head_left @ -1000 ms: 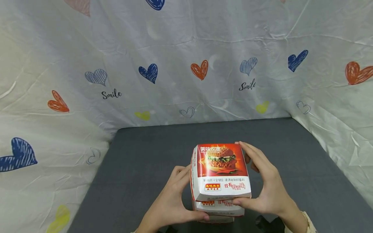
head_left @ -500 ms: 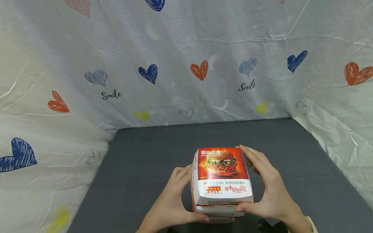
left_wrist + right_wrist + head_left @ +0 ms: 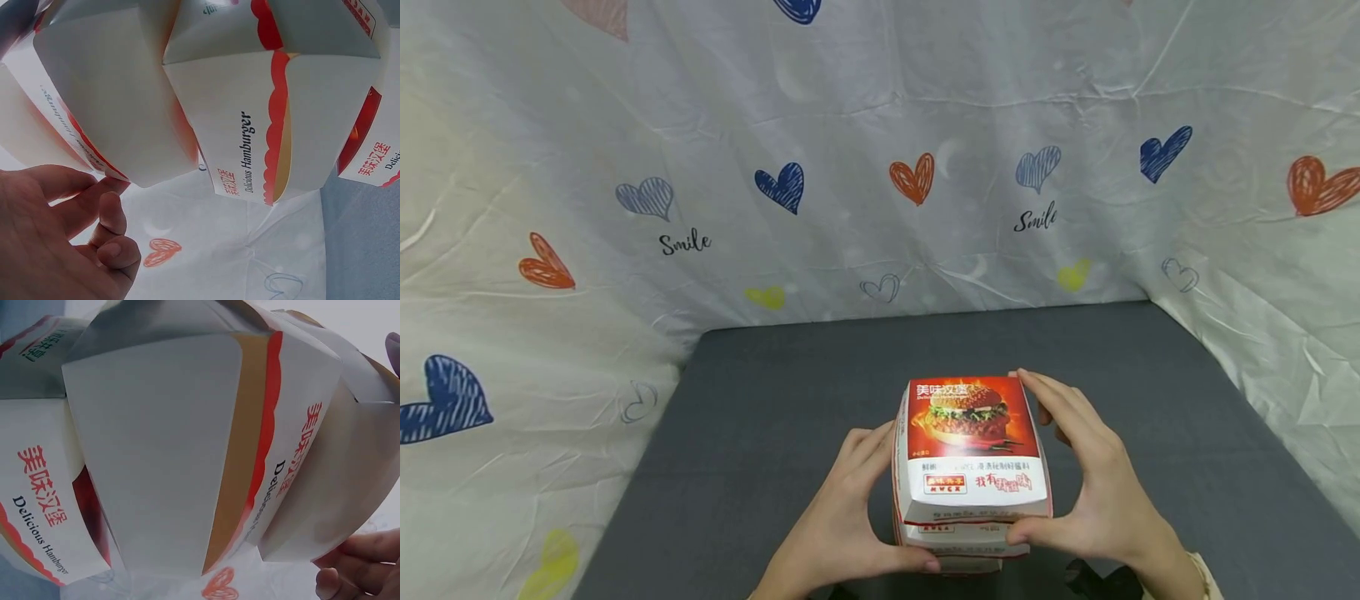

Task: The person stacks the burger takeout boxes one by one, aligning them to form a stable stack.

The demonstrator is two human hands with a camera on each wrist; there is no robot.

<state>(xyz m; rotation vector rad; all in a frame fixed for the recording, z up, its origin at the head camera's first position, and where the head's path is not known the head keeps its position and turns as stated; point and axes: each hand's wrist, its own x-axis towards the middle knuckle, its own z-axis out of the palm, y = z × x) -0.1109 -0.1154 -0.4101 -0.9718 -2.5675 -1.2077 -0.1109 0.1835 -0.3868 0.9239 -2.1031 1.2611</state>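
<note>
Paper hamburger boxes stand in a stack near the front of the table. The top hamburger box (image 3: 977, 492) has a red burger picture on its lid; below it show the fronts of a middle box (image 3: 962, 547) and a lower box (image 3: 970, 566). My left hand (image 3: 838, 521) holds the stack from the left, thumb across the front low down, fingers at the left side. My right hand (image 3: 1097, 492) grips the top box, thumb at its lower front corner, fingers along its far right side. Both wrist views show box sides close up, with fingertips touching the upper box (image 3: 119, 94).
The dark grey table cloth (image 3: 790, 400) lies around the stack. Behind and beside it hangs a white curtain (image 3: 842, 242) with printed hearts. Dark wrist gear (image 3: 1101, 579) shows under the right wrist.
The top box has come slightly towards me and down onto the middle box, with my right hand moving along. My left hand stays nearly still. Little differs over the last half second.
</note>
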